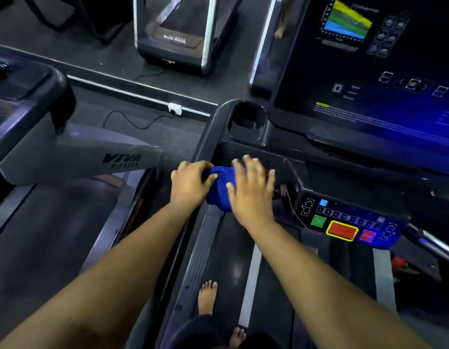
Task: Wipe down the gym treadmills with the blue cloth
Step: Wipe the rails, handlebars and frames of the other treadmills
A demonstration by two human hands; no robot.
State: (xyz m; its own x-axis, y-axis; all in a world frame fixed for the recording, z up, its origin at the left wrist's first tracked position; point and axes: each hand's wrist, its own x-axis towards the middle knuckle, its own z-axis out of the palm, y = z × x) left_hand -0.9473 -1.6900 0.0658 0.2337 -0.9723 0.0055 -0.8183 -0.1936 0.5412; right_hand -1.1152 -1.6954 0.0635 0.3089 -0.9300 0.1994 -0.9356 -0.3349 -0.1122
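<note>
Head view: 2 hands [190, 183] [251, 192], 1 blue cloth [219, 190].

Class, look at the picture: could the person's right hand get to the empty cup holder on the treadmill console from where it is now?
Probably yes. The right hand lies open over the blue cloth, just below the cup holder, and nothing stands between them.

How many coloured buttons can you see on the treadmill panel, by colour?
On the control panel, the big coloured buttons:
Green button: 1
Red button with yellow edge: 1
Small red button: 1
Light blue square: 1
Total: 4
</note>
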